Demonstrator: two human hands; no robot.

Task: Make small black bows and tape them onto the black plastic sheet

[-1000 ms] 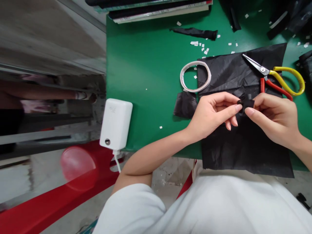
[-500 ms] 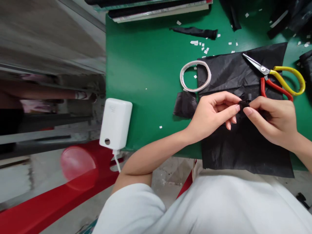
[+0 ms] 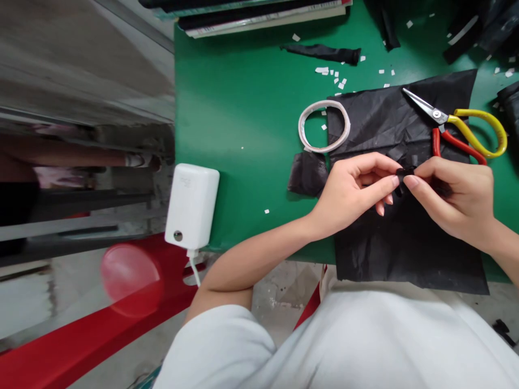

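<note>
Between the fingertips of both hands is a small piece of black fabric (image 3: pixel 405 173), partly hidden by the fingers. My left hand (image 3: pixel 357 186) pinches its left end with thumb and forefinger, the other fingers curled loosely below. From the other side, my right hand (image 3: pixel 458 197) grips the right end, also between thumb and forefinger. Beneath both hands lies a large black fabric sheet (image 3: pixel 405 248), its near part hanging past the table edge. Scissors (image 3: pixel 438 115) with one yellow and one red handle rest on the sheet, just beyond my right hand, blades apart.
A roll of white tape (image 3: pixel 324 126) overlaps the sheet's left edge, with a dark fabric scrap (image 3: pixel 308 174) below it. A white power bank (image 3: pixel 192 205) with a cable sits at the table's left corner. Books (image 3: pixel 267 19), a black strip (image 3: pixel 324 52) and white paper bits lie farther back.
The black fabric piece has shifted slightly between the fingertips, and a bit more of it shows below them. Both hands stay in nearly the same place.
</note>
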